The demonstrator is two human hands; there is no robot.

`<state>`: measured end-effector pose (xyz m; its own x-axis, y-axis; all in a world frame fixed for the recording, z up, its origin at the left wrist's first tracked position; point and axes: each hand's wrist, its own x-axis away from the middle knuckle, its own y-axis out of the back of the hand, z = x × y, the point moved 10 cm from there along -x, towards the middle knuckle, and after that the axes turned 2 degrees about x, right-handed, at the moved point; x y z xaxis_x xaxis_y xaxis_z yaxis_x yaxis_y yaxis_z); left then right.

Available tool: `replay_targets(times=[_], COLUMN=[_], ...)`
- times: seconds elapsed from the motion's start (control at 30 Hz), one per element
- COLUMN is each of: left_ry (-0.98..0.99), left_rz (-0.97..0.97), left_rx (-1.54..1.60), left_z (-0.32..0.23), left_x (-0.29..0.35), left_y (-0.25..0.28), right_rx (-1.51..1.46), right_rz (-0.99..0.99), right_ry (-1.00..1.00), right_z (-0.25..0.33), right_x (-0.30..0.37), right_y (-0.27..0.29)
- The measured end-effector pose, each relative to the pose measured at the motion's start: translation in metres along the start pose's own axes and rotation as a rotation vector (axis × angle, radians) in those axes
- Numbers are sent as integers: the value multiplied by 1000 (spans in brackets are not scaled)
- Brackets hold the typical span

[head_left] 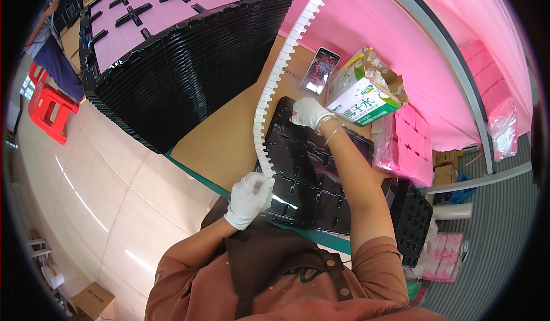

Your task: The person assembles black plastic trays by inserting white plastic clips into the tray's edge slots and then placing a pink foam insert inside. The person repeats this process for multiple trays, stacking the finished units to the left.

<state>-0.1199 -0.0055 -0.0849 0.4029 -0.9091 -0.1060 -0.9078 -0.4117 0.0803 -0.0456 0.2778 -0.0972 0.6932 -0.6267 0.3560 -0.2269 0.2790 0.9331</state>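
"Strip (pixel 282 63), white and notched: where is its near end?"

"At the left hand (pixel 251 201), whose gloved fingers are pinched close on it. That narrow grip probably stops the end sliding. From there the length curves up beside a glossy black tray (pixel 315 186) and out past the top of the view."

"And the right hand (pixel 311 115)?"

"Gloved too, it rests at the tray's far edge with bent fingers, perhaps steadying it. Whether that grip holds anything, I cannot tell."

"How are the other things placed?"

"Pink packs (pixel 411 146) stand just right of the tray, seemingly for easy reach. A tall stack of black trays (pixel 189 75) fills the left of the tabletop (pixel 195 174), likely nested to save room."

"Any writing?"

"The open carton (pixel 358 100) beyond the right hand bears bold green characters on white, and the brown cardboard (pixel 212 140) under the stack has dark print. The phone (pixel 319 72) beside the carton shows a lit picture, too small to make out."

"Farther off?"

"A red stool (pixel 50 112), near a person in dark trousers (pixel 60 69)."
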Motion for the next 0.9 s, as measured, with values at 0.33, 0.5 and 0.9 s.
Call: replay_targets(times=[0.33, 0.5, 0.9], left_ry=[-3, -39, -45], left_rz=[4, 0, -4], left_rx=[-9, -27, 4], left_z=[5, 1, -1], left_x=[1, 0, 0], left_y=[-1, -1, 0], right_rx=[43, 38, 59], right_rz=[13, 49, 7], right_ry=[26, 6, -27], right_z=[-2, -3, 0], right_x=[-8, -7, -5], right_y=[-6, -7, -5])
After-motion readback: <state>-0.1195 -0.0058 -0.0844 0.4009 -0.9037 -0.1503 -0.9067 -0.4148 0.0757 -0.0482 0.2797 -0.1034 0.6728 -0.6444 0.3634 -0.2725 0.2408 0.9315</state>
